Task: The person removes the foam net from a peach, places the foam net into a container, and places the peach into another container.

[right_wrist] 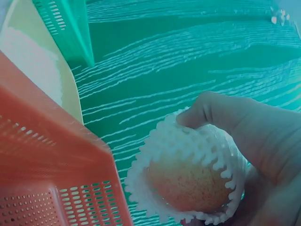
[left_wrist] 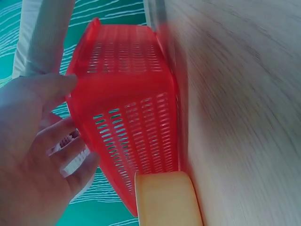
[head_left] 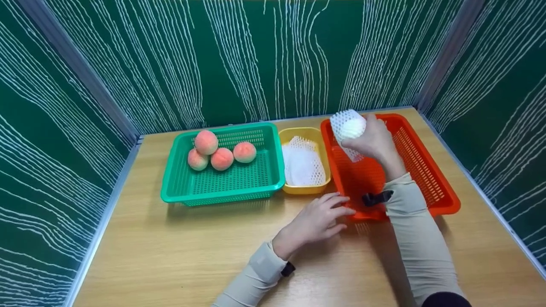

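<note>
Curled round peach [right_wrist: 190,186], R hand [head_left: 377,140] is above wood tbl [head_left: 179,251] w/ green walls [head_left: 283,55], L hand [head_left: 315,219] loose, net [right_wrist: 176,139] part-hiding peach.

R fingers [right_wrist: 211,106] curled, R arm [head_left: 420,238] extended fwd, L fingers [head_left: 343,211] spread.

On table [head_left: 170,256], left to right: basket [head_left: 232,182] with four peaches [head_left: 222,159] in it, tub [head_left: 303,189] with foam nets [head_left: 302,165] in it, second basket [head_left: 360,177]. Netted peach [head_left: 352,128] in right hand [head_left: 377,141].

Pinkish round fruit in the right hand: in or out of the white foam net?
In: the right wrist view shows the net around the fruit, one end exposed.
</note>
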Motion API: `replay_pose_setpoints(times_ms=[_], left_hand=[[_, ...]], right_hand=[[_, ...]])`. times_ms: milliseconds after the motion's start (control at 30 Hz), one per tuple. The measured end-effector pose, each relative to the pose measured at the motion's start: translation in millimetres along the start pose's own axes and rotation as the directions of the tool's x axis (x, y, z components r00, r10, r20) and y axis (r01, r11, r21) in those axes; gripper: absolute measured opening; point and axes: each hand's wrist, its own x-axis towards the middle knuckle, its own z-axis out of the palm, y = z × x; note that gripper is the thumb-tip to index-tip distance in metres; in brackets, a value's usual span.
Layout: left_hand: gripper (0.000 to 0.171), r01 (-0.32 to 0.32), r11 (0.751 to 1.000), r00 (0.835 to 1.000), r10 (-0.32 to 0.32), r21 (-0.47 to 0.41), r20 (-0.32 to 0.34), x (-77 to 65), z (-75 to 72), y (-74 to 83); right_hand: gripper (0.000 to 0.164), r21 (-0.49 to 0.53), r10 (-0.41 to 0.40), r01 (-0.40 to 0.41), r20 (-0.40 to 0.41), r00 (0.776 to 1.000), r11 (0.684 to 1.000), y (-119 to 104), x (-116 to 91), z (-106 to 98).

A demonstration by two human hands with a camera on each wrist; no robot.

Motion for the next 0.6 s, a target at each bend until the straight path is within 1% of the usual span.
replay_pose_setpoints(times_ms=[100, 167, 333, 433, 500, 600], left_hand=[[0.035, 0.003, 0.999, 1.000, -0.003, -0.037, 0.008, -7.0, -4.3, -2.1], [0.032, 0.016, 0.998, 1.000, -0.016, -0.060, 0.008, -14.8, -7.9, -5.1], [0.028, 0.042, 0.997, 0.999, -0.039, -0.066, 0.035, -34.9, -18.7, -12.9], [0.027, 0.071, 0.995, 0.996, -0.067, -0.076, 0.058, -49.2, -24.0, -17.2], [0.026, 0.090, 0.993, 0.995, -0.085, -0.079, 0.060, -59.8, -26.9, -20.8], [0.026, 0.140, 0.985, 0.989, -0.135, -0.104, 0.058, -75.4, -30.9, -26.4]], right_hand=[[0.094, -0.021, -0.054, 0.054, -0.028, 0.998, 0.998, -4, -10, 3], [0.088, -0.026, -0.090, 0.090, -0.038, 0.995, 0.996, -8, -16, 8], [0.079, 0.002, -0.168, 0.168, -0.046, 0.985, 0.986, -17, -32, 15], [0.078, 0.018, -0.220, 0.222, -0.052, 0.974, 0.975, -21, -43, 19], [0.077, 0.038, -0.257, 0.258, -0.045, 0.965, 0.965, -25, -50, 21], [0.075, 0.065, -0.303, 0.304, -0.023, 0.953, 0.951, -30, -61, 25]])
